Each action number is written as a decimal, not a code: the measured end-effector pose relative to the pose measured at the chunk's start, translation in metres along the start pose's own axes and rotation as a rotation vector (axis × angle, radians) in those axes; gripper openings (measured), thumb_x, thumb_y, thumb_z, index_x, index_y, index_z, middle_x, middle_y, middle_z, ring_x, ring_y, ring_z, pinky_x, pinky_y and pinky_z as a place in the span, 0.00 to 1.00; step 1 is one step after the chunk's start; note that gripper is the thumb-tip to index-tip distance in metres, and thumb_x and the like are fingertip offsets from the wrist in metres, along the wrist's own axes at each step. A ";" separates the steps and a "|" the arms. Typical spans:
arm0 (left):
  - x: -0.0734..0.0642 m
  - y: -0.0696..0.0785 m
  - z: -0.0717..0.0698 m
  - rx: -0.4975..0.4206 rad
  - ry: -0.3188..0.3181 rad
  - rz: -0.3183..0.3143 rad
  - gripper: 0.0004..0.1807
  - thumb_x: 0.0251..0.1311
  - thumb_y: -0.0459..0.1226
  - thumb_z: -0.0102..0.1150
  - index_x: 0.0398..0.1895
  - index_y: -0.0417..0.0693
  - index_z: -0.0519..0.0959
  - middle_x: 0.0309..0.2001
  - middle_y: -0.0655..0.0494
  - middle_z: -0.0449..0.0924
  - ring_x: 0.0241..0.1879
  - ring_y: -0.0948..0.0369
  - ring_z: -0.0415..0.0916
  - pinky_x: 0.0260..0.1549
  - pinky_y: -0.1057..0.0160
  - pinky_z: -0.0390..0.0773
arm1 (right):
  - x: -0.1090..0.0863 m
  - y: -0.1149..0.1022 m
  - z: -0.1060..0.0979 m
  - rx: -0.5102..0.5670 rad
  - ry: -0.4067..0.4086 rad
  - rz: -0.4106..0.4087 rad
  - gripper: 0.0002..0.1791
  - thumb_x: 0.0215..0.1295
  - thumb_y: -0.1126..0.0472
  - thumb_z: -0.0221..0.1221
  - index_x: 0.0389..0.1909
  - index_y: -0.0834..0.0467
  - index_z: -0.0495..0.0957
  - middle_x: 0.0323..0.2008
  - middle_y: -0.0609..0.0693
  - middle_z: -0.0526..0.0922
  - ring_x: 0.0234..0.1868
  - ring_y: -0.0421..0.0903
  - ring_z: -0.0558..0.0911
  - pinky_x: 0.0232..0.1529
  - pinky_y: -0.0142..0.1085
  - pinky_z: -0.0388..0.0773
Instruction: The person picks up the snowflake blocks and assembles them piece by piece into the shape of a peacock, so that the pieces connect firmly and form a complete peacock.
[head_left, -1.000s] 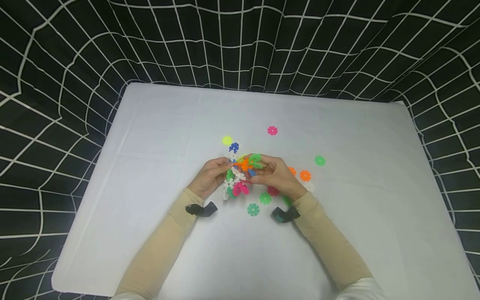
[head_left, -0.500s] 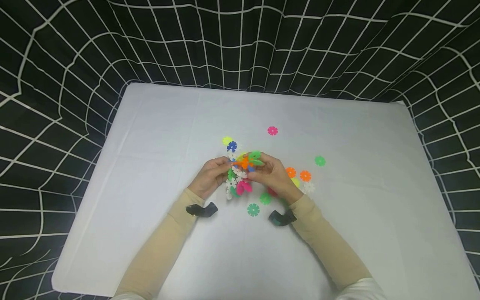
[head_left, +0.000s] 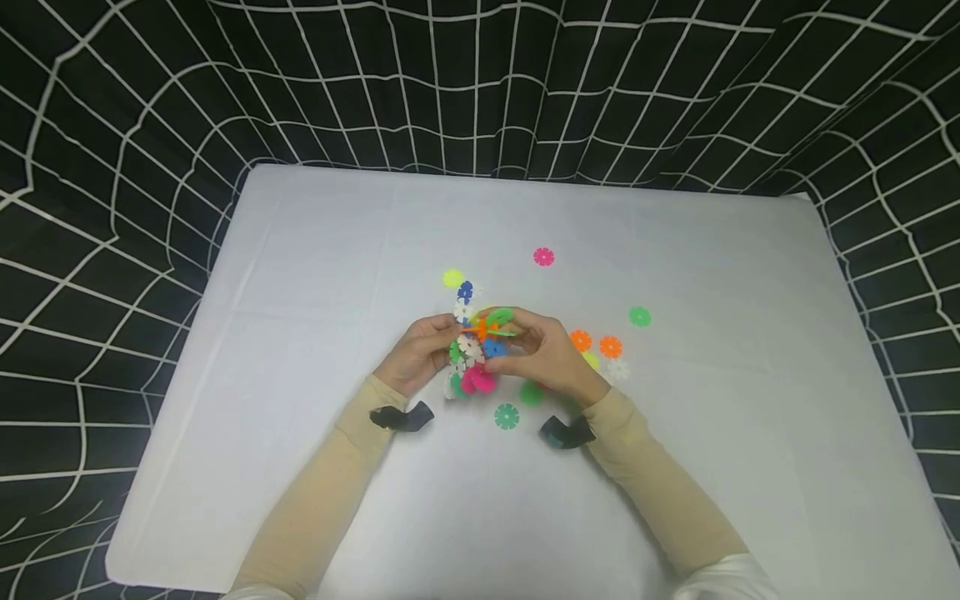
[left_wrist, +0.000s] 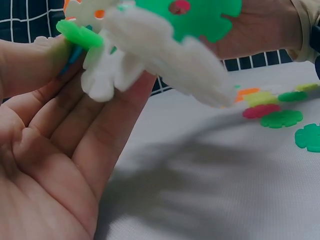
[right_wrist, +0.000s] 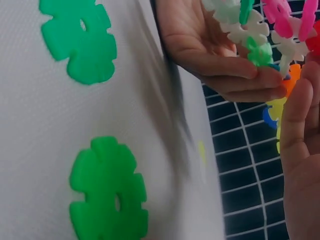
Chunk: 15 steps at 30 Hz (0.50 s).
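Your left grip (head_left: 420,353) pinches the disc cluster (head_left: 469,345) from nine o'clock; your right grip (head_left: 551,354) curls around its three o'clock side. The cluster is raised over the tabletop (head_left: 337,250). From it, two orange discs (head_left: 611,347) lie toward three, a teal disc (head_left: 507,417) toward five.

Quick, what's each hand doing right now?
Left hand: closed, holding the cluster of interlocked flower discs.
Right hand: closed, holding the same cluster's right side.
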<state>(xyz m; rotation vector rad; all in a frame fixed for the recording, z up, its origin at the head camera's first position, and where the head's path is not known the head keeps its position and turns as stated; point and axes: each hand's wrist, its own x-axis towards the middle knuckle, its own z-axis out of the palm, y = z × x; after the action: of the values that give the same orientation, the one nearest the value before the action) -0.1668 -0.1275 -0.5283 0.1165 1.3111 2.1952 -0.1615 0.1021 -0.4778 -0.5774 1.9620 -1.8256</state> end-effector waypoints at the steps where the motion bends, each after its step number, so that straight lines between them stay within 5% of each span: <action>1: 0.000 0.000 0.000 0.000 -0.008 0.002 0.16 0.76 0.30 0.40 0.44 0.50 0.81 0.41 0.60 0.86 0.40 0.67 0.83 0.43 0.71 0.84 | 0.000 -0.001 0.000 -0.002 -0.010 -0.002 0.32 0.56 0.63 0.75 0.62 0.61 0.76 0.60 0.58 0.82 0.62 0.46 0.81 0.68 0.39 0.75; 15: -0.001 -0.002 -0.001 -0.027 -0.053 -0.008 0.18 0.76 0.29 0.38 0.48 0.51 0.82 0.44 0.59 0.87 0.43 0.66 0.85 0.46 0.70 0.85 | -0.003 -0.006 -0.001 -0.040 -0.028 -0.060 0.30 0.56 0.63 0.74 0.61 0.62 0.78 0.56 0.60 0.84 0.54 0.46 0.84 0.66 0.43 0.78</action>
<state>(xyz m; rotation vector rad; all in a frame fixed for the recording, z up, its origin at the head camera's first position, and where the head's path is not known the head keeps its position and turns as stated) -0.1660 -0.1280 -0.5301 0.1574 1.2501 2.1876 -0.1592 0.1048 -0.4716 -0.6773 1.9867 -1.8079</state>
